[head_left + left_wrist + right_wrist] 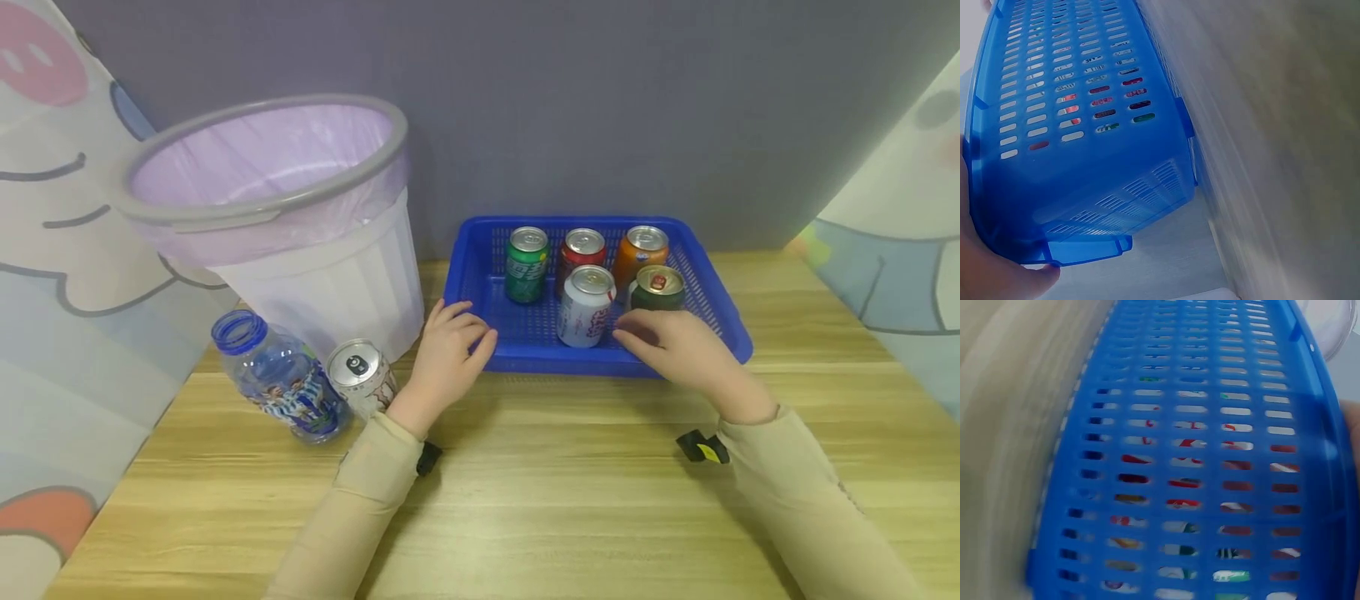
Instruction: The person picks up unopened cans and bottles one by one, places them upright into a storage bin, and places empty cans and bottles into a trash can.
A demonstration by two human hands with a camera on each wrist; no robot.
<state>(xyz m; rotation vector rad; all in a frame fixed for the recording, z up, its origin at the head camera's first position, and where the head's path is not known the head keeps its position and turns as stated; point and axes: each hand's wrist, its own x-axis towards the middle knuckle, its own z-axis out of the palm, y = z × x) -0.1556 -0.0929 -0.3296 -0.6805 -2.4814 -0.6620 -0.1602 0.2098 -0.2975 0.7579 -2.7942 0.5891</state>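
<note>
My left hand [448, 357] is at the near left corner of the blue plastic basket [540, 360], its fingers loosely spread by the rim. The left wrist view has its thumb [1038, 281] against the basket's corner. Over the front rim reaches my right hand [678, 346], thumb and forefinger apart, close to a dark green can [662, 283] and a white can [585, 310]. Farther back in the basket stand a green can [527, 265], a red can [582, 250] and an orange can [642, 248]. In the right wrist view, the perforated basket wall [1204, 494] partly hides the right hand's fingers.
A white bin [337, 292] with a purple liner stands left of the basket. In front of it are an uncapped clear bottle [288, 387] with a blue neck and a whitish can [363, 379], next to my left wrist. A grey panel [570, 108] rises behind the wooden table [555, 500].
</note>
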